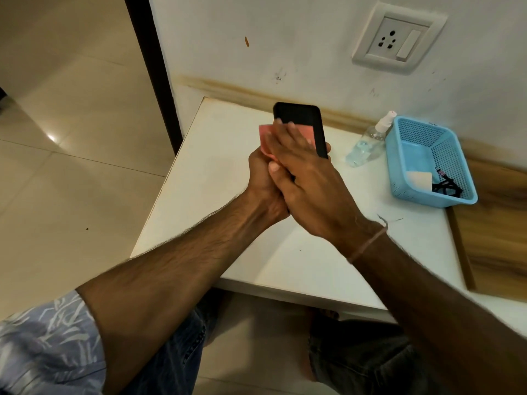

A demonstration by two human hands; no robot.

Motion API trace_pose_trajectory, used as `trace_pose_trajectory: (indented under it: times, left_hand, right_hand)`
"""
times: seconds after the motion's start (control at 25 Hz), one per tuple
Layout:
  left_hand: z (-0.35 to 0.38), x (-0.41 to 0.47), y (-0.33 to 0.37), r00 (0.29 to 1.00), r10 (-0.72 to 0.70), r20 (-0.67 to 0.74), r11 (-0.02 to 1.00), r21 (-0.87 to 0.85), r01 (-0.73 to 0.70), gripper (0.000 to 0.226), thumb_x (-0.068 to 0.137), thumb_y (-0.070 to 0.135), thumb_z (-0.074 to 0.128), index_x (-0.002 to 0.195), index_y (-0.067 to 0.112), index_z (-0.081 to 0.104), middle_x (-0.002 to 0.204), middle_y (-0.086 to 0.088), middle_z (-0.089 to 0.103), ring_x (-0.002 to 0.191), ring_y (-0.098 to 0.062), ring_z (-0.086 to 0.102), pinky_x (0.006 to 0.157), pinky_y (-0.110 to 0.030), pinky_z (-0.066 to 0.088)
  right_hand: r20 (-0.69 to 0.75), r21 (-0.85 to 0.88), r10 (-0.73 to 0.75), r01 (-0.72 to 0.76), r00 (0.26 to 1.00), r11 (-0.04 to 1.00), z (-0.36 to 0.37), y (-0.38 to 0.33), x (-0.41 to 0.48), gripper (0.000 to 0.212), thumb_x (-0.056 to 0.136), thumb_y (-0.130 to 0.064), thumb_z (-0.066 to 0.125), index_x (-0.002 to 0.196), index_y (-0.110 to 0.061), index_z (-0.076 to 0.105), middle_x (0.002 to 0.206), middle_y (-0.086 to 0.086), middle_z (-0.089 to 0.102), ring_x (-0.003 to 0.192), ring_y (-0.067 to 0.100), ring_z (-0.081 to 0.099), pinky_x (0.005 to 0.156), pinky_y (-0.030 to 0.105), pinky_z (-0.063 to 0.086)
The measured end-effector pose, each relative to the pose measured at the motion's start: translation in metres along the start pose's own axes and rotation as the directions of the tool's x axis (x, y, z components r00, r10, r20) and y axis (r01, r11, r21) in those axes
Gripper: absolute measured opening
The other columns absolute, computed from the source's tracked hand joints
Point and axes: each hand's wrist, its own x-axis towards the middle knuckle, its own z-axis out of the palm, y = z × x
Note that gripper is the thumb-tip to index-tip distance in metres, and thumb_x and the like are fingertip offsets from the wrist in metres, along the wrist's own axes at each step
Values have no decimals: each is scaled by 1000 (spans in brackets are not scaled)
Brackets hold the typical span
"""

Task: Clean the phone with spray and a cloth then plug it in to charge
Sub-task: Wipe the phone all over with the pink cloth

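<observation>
Head view, basket [414, 155] beside spray bottle [368, 141], right of phone [302, 118]

No text, label, brand, number or sign can be read anywhere in the head view. The phone [299, 121] shows only a dark, blank face. The spray bottle [369, 141] is clear, with no legible label. The blue basket [410, 143], the wall socket [399, 38] and the white table [199, 181] carry no writing that can be made out.
</observation>
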Motion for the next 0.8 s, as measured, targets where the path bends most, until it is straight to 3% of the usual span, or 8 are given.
trace_pose_trajectory:
  times: [0.08, 0.2, 0.36, 0.52, 0.64, 0.8]
  left_hand:
    - [-1, 4, -3, 997, 73, -28, 997, -37, -74, 53, 101, 39, 33, 143, 8, 44, 136, -7, 57, 134, -24, 50, 117, -33, 31]
    - [-2, 9, -3, 995, 99, -22, 993, -61, -100, 52, 106, 34, 38, 149, 5, 43, 130, -4, 66, 120, -17, 62, 108, -27, 44]
    - [-5, 11, 8, 998, 65, 12, 997, -39, -65, 59, 102, 56, 36, 125, 10, 66, 119, -13, 71, 107, -31, 68, 105, -43, 45]
    - [-8, 14, 15, 1000, 23, 10, 999, -41, -22, 73, 99, 63, 31, 133, 5, 61, 123, -21, 68, 109, -37, 66, 102, -49, 50]
    - [-12, 14, 18, 999, 20, -37, 1000, -13, -21, 78, 98, 65, 30, 135, 3, 58, 121, -24, 61, 105, -37, 60, 108, -47, 41]
    - [-10, 11, 17, 1000, 6, -22, 998, -58, -7, 79, 99, 63, 29, 140, 1, 53, 116, -24, 58, 90, -35, 59, 92, -44, 45]
  right_hand:
    - [-14, 93, 35, -34, 999, 995, 0, 1, 20, 48, 101, -20, 34, 148, -13, 36, 159, 4, 25, 149, 17, 14, 122, 29, 10]
    - [-16, 36, 68, -67, 998, 997, -8, 19, 44, 47, 104, -28, 34, 151, -28, 30, 161, -9, 17, 149, 8, 8, 120, 26, 10]
    - [-19, 133, 236, -231, 972, 964, -22, 45, 45, 46, 105, -34, 30, 151, -37, 23, 160, -11, 17, 149, 12, 10, 123, 38, 9]
    - [4, 187, 235, -231, 972, 955, -15, 46, -4, 47, 106, -28, 31, 152, -32, 21, 160, -11, 18, 149, 9, 8, 123, 40, 7]
    - [9, 201, 231, -228, 973, 953, -6, 38, -47, 47, 106, -25, 33, 152, -30, 22, 160, -14, 16, 148, 2, 4, 124, 37, 4]
    - [-1, 152, 216, -213, 976, 965, 0, 24, -90, 50, 102, -34, 31, 151, -27, 25, 159, -15, 14, 146, -3, 0, 124, 32, 3]
